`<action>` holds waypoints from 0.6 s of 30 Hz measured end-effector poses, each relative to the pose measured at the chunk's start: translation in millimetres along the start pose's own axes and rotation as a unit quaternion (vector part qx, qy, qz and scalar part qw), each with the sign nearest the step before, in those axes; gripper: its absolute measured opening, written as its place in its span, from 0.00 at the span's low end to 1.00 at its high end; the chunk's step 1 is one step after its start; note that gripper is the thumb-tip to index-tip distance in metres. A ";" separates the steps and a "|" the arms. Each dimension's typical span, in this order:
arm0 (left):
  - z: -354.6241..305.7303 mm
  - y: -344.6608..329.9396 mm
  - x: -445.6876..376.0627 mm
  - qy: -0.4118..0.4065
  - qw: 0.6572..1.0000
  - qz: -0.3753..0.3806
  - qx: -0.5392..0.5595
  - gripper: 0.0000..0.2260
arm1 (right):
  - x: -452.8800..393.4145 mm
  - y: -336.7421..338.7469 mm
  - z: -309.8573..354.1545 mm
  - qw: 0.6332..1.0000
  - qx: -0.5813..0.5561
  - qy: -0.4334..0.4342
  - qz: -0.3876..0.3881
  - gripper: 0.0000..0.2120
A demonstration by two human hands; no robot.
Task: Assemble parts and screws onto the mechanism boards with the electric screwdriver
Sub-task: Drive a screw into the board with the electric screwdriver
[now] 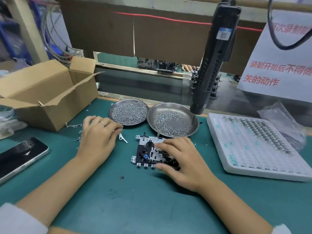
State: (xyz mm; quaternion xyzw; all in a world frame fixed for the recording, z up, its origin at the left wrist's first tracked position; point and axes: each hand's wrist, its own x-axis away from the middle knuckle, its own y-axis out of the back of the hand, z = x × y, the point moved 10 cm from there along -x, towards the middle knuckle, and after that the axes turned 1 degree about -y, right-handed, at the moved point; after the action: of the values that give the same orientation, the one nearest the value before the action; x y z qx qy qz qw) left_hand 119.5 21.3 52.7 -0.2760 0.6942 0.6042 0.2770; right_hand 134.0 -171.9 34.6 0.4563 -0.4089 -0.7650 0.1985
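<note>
Two screw dishes [172, 121] flank the hanging screwdriver [211, 65]; right hand [182, 162] grips the black-and-white board [146, 154], left hand [98, 135] lies curled on parts [122, 137], its hold unclear.

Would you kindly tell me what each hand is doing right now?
Left hand: pinching a metal part.
Right hand: gripping the board.

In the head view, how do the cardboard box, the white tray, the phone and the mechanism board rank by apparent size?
1. cardboard box and white tray: look similar, so not ranked.
2. phone, though cut off by the frame edge and nearer the camera.
3. mechanism board, partly covered by the right hand.
</note>
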 end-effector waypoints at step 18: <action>-92.2 -10.0 -4.9 -0.029 0.934 0.056 0.351 0.05 | 1.2 23.1 -34.5 0.958 -0.194 -0.159 -0.141 0.06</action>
State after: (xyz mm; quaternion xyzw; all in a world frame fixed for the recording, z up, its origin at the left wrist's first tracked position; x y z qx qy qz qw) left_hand 125.4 -71.1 60.1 -0.1044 0.8684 0.3439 0.3417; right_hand 161.5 -201.6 44.0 0.3341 -0.2106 -0.9126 0.1059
